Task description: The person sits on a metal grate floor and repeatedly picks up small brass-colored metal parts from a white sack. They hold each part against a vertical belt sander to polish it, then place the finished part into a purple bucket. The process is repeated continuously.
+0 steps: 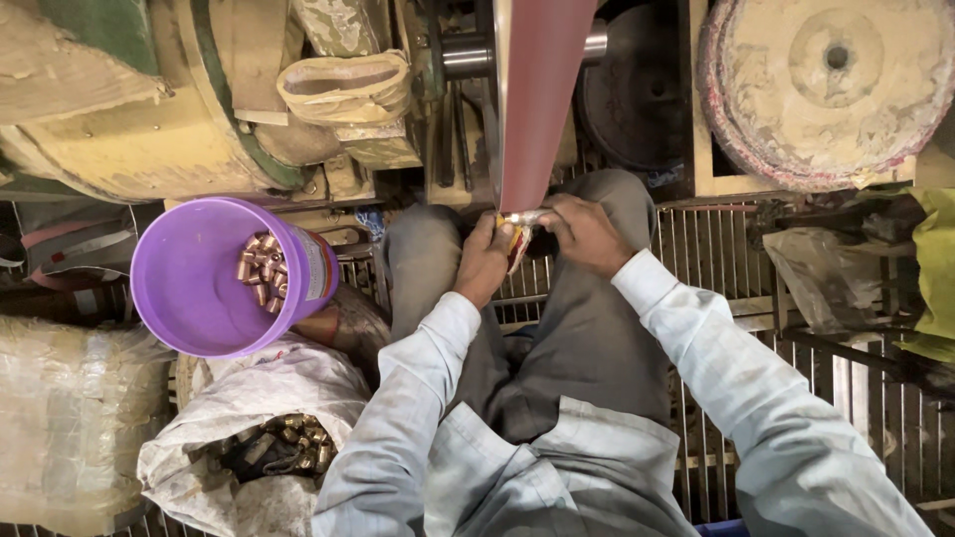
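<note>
- Pale grey sleeves [696, 348] and grey trousers [557, 328] of the seated person fill the lower part of the head view; the knees point up toward the machine.
- Left hand [484, 261]: fingers curled tight around one end of a small shiny metal piece [524, 217]; a scrap of red and yellow material hangs just below the grip.
- Right hand [585, 234]: fingers closed on the other end of the same piece, thumb on top.
- The metal piece sits between both hands, pressed against the lower end of the reddish belt [537, 99], just above the knees.
- Step in hand, as a judgement: the piece is being ground or polished against the belt. The next move likely calls for steady, even pressure and a slow turn of the piece, with fingertips kept clear of the belt.
- Purple bucket [189, 278], to the person's left, holds a small heap of copper-coloured fittings [264, 270].
- White sack [259, 438], below the bucket, lies open on duller brass-coloured fittings [298, 438].
- A large round buffing wheel [831, 85] stands at upper right, well apart from the hands.
</note>
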